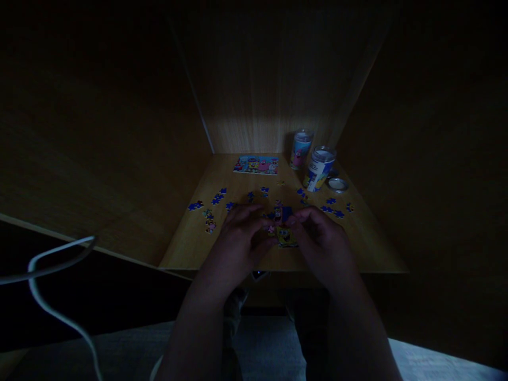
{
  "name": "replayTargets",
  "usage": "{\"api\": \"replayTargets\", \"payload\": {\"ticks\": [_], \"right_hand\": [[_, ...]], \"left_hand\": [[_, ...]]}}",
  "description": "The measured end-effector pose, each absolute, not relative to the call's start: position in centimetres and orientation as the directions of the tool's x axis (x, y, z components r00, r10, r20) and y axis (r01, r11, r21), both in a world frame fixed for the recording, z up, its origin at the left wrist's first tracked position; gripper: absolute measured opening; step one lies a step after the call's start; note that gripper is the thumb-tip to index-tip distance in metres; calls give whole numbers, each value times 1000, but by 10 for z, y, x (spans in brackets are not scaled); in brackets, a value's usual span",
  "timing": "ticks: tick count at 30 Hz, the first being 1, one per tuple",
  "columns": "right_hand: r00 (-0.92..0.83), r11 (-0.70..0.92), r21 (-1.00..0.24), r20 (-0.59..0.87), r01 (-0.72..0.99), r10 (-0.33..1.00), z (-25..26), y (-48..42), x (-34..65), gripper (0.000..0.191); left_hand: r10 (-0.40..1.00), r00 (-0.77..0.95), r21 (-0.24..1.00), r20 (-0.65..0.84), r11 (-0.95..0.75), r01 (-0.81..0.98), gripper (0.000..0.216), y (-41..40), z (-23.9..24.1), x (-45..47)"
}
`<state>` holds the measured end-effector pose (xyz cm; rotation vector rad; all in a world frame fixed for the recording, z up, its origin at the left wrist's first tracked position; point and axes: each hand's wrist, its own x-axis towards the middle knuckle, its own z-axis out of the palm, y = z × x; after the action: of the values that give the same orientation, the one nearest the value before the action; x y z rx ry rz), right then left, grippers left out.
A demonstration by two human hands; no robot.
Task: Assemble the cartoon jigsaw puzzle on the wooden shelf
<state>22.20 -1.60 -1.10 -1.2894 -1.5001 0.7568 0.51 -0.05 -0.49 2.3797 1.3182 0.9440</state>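
Observation:
In the dim head view a partly joined cartoon jigsaw (286,236), with a yellow face on it, lies near the front of the wooden desk. My left hand (242,235) is at its left side, thumb and index finger closed around a small pinkish puzzle piece (271,229). From the right, my right hand (323,238) pinches the edge of a dark blue puzzle piece (286,214) at the top of the joined part. My fingers hide some of the pieces between the hands.
Loose puzzle pieces (217,198) lie to the left, and more blue pieces (332,210) to the right. Behind them are a picture card (256,165), two printed clear-topped cans (300,151) and a round lid (337,184). Wooden panels enclose the desk. A white cable (59,315) hangs at left.

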Motion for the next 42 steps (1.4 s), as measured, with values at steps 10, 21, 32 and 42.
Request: {"api": "replayTargets", "payload": {"ticks": [10, 21, 32, 42], "right_hand": [[28, 248, -901, 275, 356, 961, -11, -15, 222, 21], [30, 249, -899, 277, 360, 960, -10, -16, 222, 22], [16, 237, -881, 267, 410, 964, -7, -17, 220, 19], [-1, 250, -855, 280, 454, 960, -8, -16, 221, 18]], "left_hand": [[824, 402, 480, 400, -562, 674, 37, 0, -7, 7], [830, 364, 534, 423, -553, 639, 22, -2, -4, 2], [815, 422, 486, 398, -577, 656, 18, -3, -4, 3], [790, 426, 478, 441, -608, 633, 20, -3, -2, 6]]}}
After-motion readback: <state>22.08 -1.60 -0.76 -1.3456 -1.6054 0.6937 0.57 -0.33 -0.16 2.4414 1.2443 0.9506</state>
